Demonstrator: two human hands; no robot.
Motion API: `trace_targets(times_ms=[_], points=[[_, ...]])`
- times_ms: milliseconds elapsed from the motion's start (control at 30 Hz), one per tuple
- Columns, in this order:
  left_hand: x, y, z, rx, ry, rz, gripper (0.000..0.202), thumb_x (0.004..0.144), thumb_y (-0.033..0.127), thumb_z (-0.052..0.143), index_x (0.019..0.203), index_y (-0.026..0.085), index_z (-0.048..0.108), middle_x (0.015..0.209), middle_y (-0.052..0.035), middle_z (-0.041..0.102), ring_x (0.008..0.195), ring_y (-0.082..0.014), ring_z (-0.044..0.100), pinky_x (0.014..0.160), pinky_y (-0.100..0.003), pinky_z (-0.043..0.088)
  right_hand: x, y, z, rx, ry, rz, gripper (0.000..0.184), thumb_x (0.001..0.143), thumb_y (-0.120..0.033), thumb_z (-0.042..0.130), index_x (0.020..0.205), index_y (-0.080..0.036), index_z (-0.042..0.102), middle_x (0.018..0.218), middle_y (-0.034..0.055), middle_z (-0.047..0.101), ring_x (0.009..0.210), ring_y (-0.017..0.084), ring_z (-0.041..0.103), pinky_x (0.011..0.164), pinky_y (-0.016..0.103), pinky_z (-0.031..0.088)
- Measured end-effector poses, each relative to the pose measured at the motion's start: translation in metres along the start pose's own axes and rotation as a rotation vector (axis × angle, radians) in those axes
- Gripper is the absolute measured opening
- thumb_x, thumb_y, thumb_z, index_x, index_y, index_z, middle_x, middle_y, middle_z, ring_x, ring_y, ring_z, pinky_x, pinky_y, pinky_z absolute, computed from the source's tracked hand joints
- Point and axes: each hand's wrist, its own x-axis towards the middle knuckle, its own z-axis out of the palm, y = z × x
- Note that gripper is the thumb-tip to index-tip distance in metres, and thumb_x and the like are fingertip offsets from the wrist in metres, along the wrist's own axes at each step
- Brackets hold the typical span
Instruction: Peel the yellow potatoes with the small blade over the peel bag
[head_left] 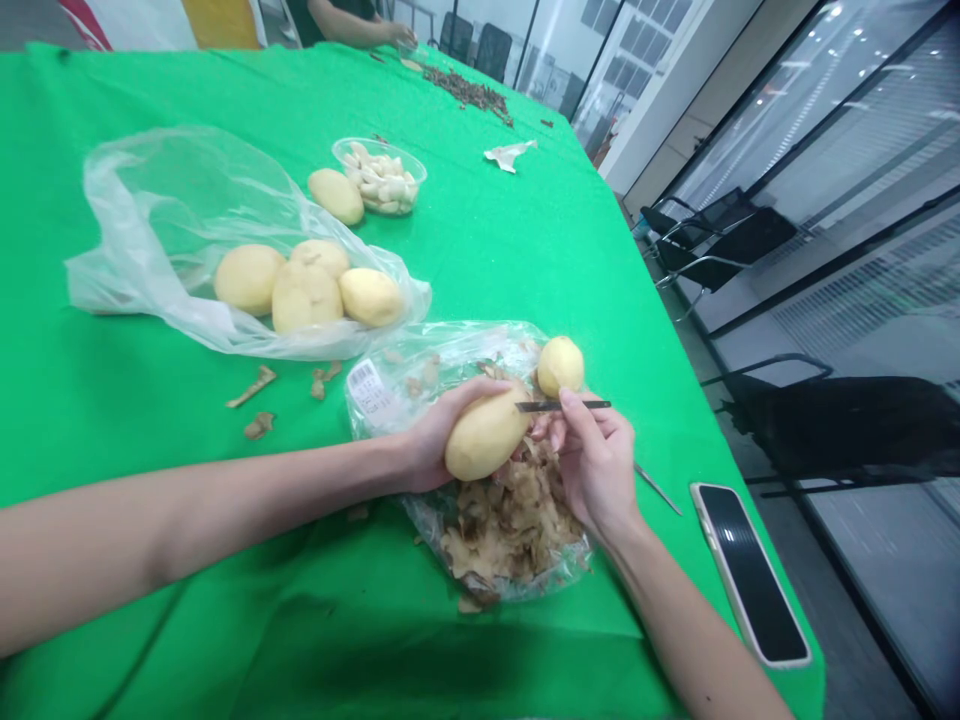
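My left hand [442, 430] is closed around a peeled, pale yellow potato [486, 436]. My right hand [596, 455] pinches a slim dark blade [562, 406] between thumb and fingers, its tip against the potato's upper right side. Just beyond the right hand sits a smaller peeled potato [560, 366]. Beneath both hands, a heap of brown potato peels [517, 520] lies on a clear plastic bag [375, 400] with a white label. From behind my right hand a thin metal rod [660, 490] sticks out over the cloth; its other end is hidden.
A translucent bag [180, 220] holds several peeled potatoes [306, 295]. Beyond it are another potato [335, 196] and a tub [416, 170] of white pieces. A phone [750, 570] lies by the right table edge. Dark bits [469, 90] and a person's hand [399, 33] are at the far end.
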Motion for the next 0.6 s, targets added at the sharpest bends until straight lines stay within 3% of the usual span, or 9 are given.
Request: trace_targets(times_ms=[600], points=[[-0.0025, 0.0025, 0.0027, 0.031, -0.043, -0.018, 0.038, 0.088, 0.042, 0.044, 0.081, 0.01, 0.064, 0.07, -0.0057, 0.063, 0.055, -0.013, 0.056, 0.049, -0.022, 0.042, -0.0003, -0.0008, 0.0002, 0.0, -0.043, 0.028, 0.038, 0.08, -0.035, 0.072, 0.047, -0.019, 0.061, 0.045, -0.0018, 0.055, 0.047, 0.012, 0.056, 0.057, 0.027, 0.049]])
